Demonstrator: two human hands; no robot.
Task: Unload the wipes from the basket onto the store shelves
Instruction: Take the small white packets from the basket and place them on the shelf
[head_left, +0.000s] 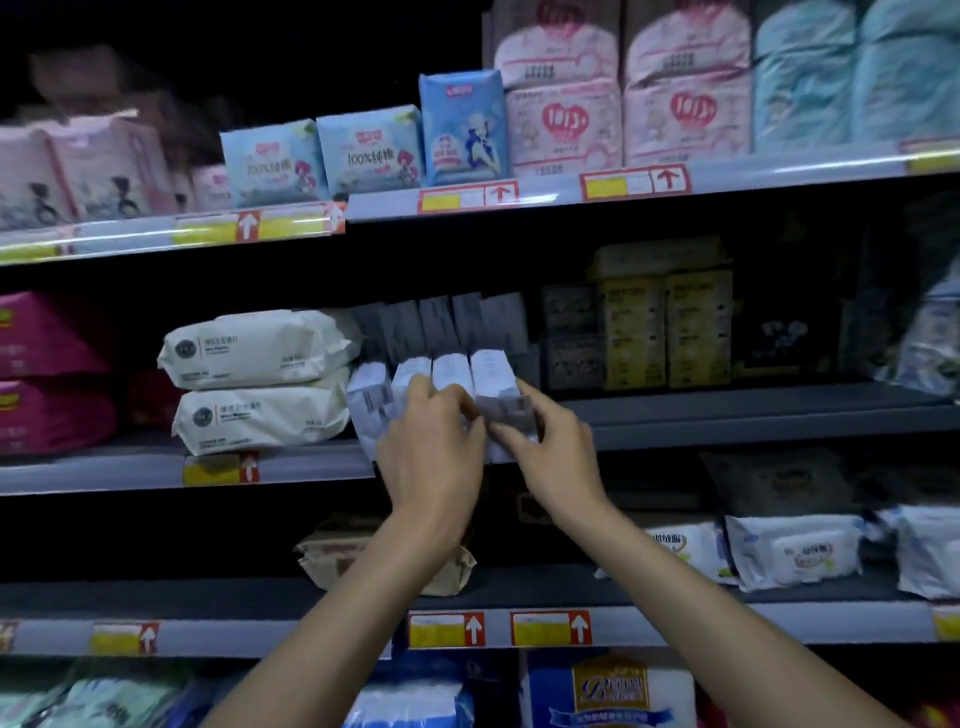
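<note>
Both hands are up at the middle shelf (727, 410), right at its front edge, where a row of small white wipe packs (452, 370) is stood upright side by side. The left hand (434, 447) is laid over the front of the middle packs with its fingers curled onto them, so that grip is closed on the row. The right hand (553, 452) is pressed in from the right, and the rightmost pack (493, 371) is pinched between thumb and fingers, a narrow grip on its lower end. It's a bit blurry there, so exactly where each fingertip sits can't be made out. The leftmost pack (366, 402) is tilted a little and touches two cream wipe bags (254, 348) stacked flat just to its left. A line of grey boxes (441, 322) is parked right behind the white row, and yellow boxes (670, 332) are set further right on the same shelf, apart from the packs. Pink packages (47, 338) are seen at the far left, and a yellow price tag (221, 469) is clipped on the shelf edge below the cream bags.
</note>
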